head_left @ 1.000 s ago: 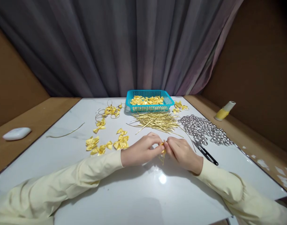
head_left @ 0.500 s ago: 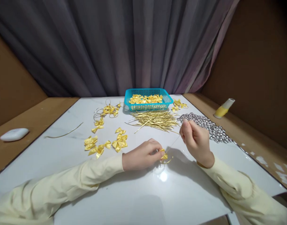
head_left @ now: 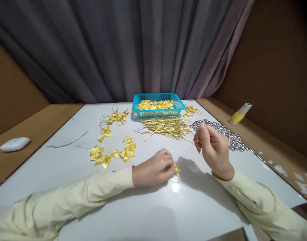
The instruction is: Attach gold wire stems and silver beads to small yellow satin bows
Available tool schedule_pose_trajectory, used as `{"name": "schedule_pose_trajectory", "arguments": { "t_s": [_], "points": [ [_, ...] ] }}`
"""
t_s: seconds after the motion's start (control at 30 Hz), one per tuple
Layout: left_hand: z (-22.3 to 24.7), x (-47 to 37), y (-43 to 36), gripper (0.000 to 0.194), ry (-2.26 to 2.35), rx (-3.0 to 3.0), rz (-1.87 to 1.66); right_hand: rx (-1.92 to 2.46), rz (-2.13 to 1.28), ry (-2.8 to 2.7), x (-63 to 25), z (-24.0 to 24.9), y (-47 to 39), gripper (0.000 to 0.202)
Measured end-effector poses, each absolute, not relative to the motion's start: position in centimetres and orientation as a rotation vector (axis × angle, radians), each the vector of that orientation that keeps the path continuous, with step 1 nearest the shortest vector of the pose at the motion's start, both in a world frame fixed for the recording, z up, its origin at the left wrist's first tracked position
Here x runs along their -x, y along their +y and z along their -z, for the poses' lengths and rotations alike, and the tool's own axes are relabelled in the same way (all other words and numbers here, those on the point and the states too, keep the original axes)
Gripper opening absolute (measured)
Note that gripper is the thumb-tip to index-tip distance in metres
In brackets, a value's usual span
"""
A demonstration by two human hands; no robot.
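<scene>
Head view: left fingers (head_left: 170,173) pinch yellow bow (head_left: 177,169).

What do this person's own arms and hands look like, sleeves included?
The left sleeve and right sleeve are long, plain, pale yellow and softly creased. The left hand and right hand are bare, with no gloves.

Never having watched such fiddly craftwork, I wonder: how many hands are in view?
2: the left hand pinching a yellow bow, the right hand raised, holding a thin strand. No others show.
</scene>
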State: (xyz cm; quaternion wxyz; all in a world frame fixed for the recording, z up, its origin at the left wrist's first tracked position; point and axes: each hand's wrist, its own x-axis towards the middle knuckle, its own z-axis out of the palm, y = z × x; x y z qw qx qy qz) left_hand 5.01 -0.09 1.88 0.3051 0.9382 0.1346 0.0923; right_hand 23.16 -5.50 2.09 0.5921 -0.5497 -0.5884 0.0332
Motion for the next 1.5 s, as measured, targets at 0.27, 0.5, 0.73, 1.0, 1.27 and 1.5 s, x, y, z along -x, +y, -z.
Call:
{"name": "schedule_pose_trajectory", "arguments": {
  "t_s": [0.27, 0.5, 0.73, 1.0, 1.27, 1.5],
  "points": [
    [-2.7, -5.1, -0.2, 0.024, 0.425, -2.418, -0.358, 1.080, -0.568, -1.181, -23.8, -3.7, -4.9, 0.027],
    [-4.1, -4.9, -0.1, 0.023, 0.368, -2.475, -0.357, 0.968, -1.195, -1.214, -23.7, -4.6, -5.6, 0.031],
    [-5.2, -4.7, 0.1, 0.022, 0.280, -2.490, -0.372, 1.331, -0.849, -1.652, -23.3, -3.6, -6.1, 0.035],
    [-5.5, -4.6, 0.4, 0.021, 0.306, -2.488, -0.388, 1.167, -1.037, -1.872, -23.8, -4.0, -6.7, 0.021],
    [-5.6, -4.6, 0.6, 0.022, 0.311, -2.467, -0.389, 1.146, -1.199, -1.778, -24.1, -4.2, -6.7, 0.018],
    [-5.7, -4.6, 0.5, 0.024, 0.331, -2.421, -0.392, 1.133, -1.177, -1.785, -24.0, -4.3, -6.7, 0.019]
  ]
}}
